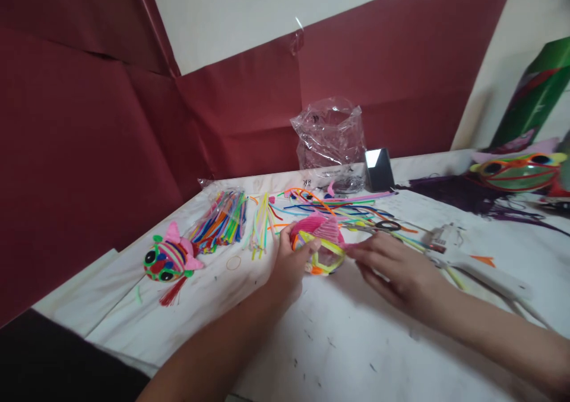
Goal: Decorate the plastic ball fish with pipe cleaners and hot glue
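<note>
My left hand (289, 259) is closed around a clear plastic craft ball (328, 257) dressed with pipe cleaners, its thumb lying over the near side. Yellow and orange pipe cleaners outline the ball's front, and a ribbed pink piece (327, 228) stands on top. At the ball's right edge, my right hand (396, 268) pinches a bit of pink pipe cleaner (348, 246); the fingertips partly hide it. Just beyond the right hand lie scissors (387, 225) with dark handles. A finished-looking animal ornament (164, 260) with black eyes and a red tassel rests to the left.
Bundled pipe cleaners (225, 221) lie in a clear bag, with loose ones (342, 207) behind the hands. A white glue gun (490, 271) is on the right. A phone (378, 170) leans near a plastic bag (332, 141). Another ornament (519, 173) sits far right on dark purple strands.
</note>
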A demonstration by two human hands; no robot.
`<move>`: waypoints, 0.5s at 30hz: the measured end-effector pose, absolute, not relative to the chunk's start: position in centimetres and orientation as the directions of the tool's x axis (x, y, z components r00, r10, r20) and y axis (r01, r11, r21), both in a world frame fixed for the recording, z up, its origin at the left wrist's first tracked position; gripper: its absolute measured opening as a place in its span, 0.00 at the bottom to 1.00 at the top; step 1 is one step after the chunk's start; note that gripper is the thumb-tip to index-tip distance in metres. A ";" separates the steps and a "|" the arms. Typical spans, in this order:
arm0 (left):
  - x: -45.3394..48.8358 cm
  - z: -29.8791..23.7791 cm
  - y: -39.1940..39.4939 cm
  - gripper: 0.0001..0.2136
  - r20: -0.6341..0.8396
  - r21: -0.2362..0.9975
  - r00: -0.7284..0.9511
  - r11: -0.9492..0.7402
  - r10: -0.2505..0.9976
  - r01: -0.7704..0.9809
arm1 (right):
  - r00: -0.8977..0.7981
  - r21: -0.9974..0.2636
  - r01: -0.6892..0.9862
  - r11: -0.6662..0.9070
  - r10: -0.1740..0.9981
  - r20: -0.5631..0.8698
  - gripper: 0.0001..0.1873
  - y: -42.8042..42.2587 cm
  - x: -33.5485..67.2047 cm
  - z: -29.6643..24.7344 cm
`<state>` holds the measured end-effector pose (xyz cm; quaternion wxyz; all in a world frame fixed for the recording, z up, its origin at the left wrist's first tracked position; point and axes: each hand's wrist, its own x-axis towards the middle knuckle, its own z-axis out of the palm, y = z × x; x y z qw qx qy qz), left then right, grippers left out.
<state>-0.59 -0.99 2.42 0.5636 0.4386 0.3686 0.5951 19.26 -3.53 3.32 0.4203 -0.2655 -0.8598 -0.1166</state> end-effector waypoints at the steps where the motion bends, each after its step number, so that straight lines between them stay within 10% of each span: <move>1: -0.4 2.3 -1.1 0.30 0.096 0.919 0.043 -0.072 0.994 -0.387 | -0.524 -0.006 0.549 0.836 0.349 0.777 0.11 -4.3 18.5 3.2; 4: -0.2 2.2 -1.3 0.27 0.076 0.885 0.097 -0.023 0.992 -0.464 | -0.465 -0.059 0.571 0.819 0.381 0.799 0.10 -5.2 17.8 2.9; 10: -0.3 2.4 -1.1 0.23 0.099 0.836 0.198 0.026 0.975 -0.548 | 0.079 -0.684 0.498 0.532 0.758 0.647 0.10 -4.0 19.0 2.7; 15: 0.0 2.5 -1.3 0.25 0.136 0.846 0.238 0.012 0.962 -0.533 | -0.004 -0.848 0.268 0.458 0.880 0.474 0.23 -3.2 18.4 1.5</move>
